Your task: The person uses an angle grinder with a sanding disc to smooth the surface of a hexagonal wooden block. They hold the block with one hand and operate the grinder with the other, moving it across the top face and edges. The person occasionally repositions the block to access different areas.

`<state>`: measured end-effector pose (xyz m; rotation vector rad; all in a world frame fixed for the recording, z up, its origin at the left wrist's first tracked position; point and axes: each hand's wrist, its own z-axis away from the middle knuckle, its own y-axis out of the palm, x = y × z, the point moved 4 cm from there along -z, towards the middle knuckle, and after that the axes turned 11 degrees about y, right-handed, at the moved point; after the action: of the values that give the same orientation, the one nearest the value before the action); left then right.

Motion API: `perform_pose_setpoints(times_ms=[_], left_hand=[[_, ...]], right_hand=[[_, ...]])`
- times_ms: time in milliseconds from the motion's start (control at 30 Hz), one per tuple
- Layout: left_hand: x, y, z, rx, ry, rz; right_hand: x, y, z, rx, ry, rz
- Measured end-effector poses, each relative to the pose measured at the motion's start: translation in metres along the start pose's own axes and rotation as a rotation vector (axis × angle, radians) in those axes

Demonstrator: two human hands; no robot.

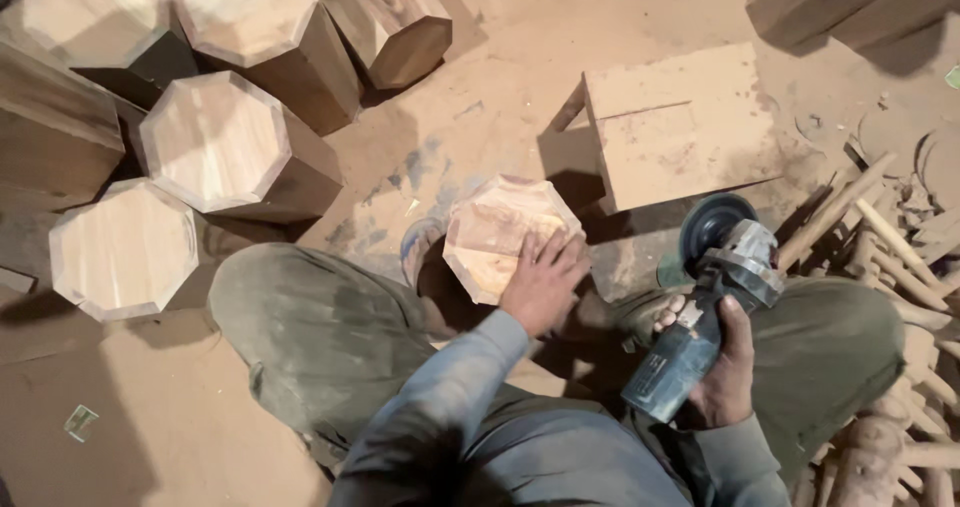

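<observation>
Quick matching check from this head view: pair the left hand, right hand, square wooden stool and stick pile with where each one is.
Things:
1. left hand
2. right hand
3. square wooden stool
4. pile of wooden sticks

Places or states:
A. on the dusty floor beyond the block
B. flat on the octagonal wooden block
C. at the frame's right edge
D. gripping the angle grinder

Pairs: 1-B, 2-D, 3-A, 4-C

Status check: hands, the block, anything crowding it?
Left hand flat on the octagonal wood block. Right hand grips the angle grinder, disc off the wood. Low wooden stool just behind the block; finished blocks stacked left.
</observation>
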<state>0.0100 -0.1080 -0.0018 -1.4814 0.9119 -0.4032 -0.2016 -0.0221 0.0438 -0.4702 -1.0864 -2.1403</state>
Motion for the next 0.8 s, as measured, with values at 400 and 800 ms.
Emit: perform_pose_setpoints(times_ms=[400, 800], left_hand=[[0.069, -0.029, -0.093, -0.021, -0.553, 0.073], [0.122, -0.05, 0.041, -0.542, -0.921, 0.46]], right_hand=[[0.039, -0.036, 0.028, 0.249, 0.011, 0.033], [-0.003, -0.01, 0.011, 0.314, 0.336, -0.072]])
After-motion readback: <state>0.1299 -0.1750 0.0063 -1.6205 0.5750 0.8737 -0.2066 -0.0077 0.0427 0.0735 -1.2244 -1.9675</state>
